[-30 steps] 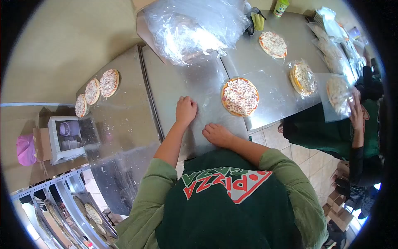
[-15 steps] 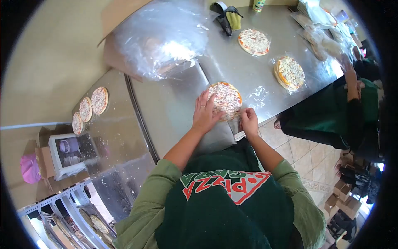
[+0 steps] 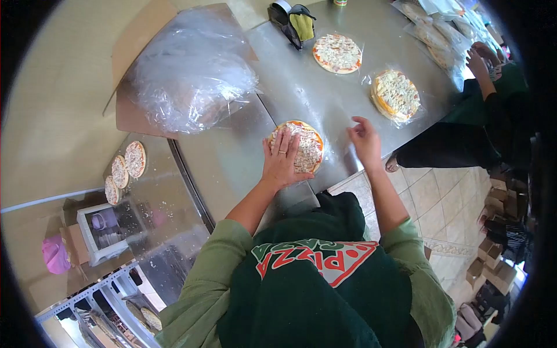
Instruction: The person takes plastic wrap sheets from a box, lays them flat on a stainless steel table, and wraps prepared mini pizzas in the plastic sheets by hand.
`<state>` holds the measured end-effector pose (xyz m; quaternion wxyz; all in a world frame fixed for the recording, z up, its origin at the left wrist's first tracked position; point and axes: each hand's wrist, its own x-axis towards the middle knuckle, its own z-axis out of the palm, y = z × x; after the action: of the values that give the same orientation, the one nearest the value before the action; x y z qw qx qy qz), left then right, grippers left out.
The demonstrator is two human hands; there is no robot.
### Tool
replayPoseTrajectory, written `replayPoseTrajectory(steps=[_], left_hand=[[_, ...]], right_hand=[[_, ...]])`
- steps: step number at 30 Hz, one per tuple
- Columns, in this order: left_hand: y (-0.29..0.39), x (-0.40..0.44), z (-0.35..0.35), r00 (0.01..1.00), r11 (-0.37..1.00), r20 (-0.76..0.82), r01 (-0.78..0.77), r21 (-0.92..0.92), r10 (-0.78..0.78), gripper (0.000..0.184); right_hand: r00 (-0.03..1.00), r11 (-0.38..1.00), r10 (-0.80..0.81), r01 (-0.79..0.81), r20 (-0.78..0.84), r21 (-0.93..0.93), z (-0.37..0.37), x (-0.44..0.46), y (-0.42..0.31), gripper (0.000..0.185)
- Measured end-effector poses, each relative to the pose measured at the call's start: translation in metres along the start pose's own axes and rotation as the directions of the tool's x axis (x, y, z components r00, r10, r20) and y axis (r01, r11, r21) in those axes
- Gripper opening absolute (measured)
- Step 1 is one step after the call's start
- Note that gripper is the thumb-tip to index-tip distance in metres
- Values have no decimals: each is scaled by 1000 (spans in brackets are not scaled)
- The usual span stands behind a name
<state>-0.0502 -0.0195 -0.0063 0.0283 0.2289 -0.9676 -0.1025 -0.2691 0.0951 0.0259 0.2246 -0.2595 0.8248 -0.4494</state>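
Observation:
A round pizza [image 3: 307, 152] topped with shredded cheese lies at the near edge of the steel table, sauce showing along its rim. My left hand [image 3: 282, 159] rests flat on its left side, fingers spread, hiding that part. To the right and apart from the pizza, my right hand [image 3: 366, 144] hovers above the table with fingers loosely bent and nothing visible between them. Whether clear film covers this pizza, I cannot tell.
A cardboard box [image 3: 130, 107] overflows with clear plastic bags [image 3: 191, 75]. Farther back lie a single pizza [image 3: 337, 53] and a bagged pizza stack [image 3: 396, 95], near a tape dispenser [image 3: 293, 23]. Several pizzas [image 3: 135, 159] sit on the left counter. A co-worker [image 3: 493, 110] stands right.
My right hand has left the pizza's right edge and moved up and to the right. My left hand stays on the pizza. The camera view has shifted.

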Motion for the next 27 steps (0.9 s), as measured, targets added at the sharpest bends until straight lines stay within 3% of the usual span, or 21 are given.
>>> replayPoseTrajectory(steps=[2,3,4,5,7,9,12,14,17,18,19,20,21,23,24,26,27], left_hand=[[2,1,-2,999,999,-37,24,-36,-25,97],[0,2,-2,998,998,-58,31,-55,-35,91],[-9,6,9,983,921,-104,99,-377,-148,85],[-23,9,29,957,739,-112,128,-661,-267,78],[-28,12,13,917,600,-213,34,-800,-336,68],[-25,6,-18,866,805,-451,-104,-585,-216,61],[-21,12,-18,947,943,-231,-269,-194,222,60],[-27,3,-6,984,981,-174,-66,-183,34,58],[-32,-16,8,953,950,-160,221,-221,-259,56],[-32,-27,11,920,919,-162,312,-242,-355,56],[-31,-39,22,874,819,-182,324,-473,-451,55],[-29,-50,32,824,677,-179,296,-674,-538,55],[-25,-58,37,774,499,-151,232,-835,-614,55],[-5,-70,15,643,-153,290,261,-953,-708,52],[2,-69,7,575,-475,511,227,-850,-639,51],[2,-61,6,511,-562,570,190,-805,-644,56],[2,-56,6,478,-601,597,167,-781,-644,59]], right_hand=[[957,958,-285,286,54,-24,22,-33,-29,28],[885,884,-453,462,106,-73,36,-49,-30,31],[781,772,-597,621,183,-131,48,-62,-27,32],[648,626,-712,760,268,-174,58,-73,-21,32],[639,589,-666,767,384,-254,75,-89,-11,33],[615,534,-659,788,433,-306,84,-96,-4,33],[581,466,-675,813,454,-348,86,-102,1,30],[599,458,-601,801,529,-386,83,-108,6,26],[709,677,-499,678,499,-286,72,-98,2,17],[753,716,-583,653,304,-246,71,-86,-8,11],[800,747,-572,600,183,-286,70,-68,-11,13],[886,831,-447,461,119,-311,71,-50,-11,21],[943,911,-279,319,180,-260,74,-31,-11,25],[944,982,68,-7,322,-188,76,-2,-12,32],[884,991,137,-115,446,-75,76,3,-16,39],[697,929,190,-355,691,102,77,11,-24,54],[678,900,113,-380,727,214,79,11,-21,57]])
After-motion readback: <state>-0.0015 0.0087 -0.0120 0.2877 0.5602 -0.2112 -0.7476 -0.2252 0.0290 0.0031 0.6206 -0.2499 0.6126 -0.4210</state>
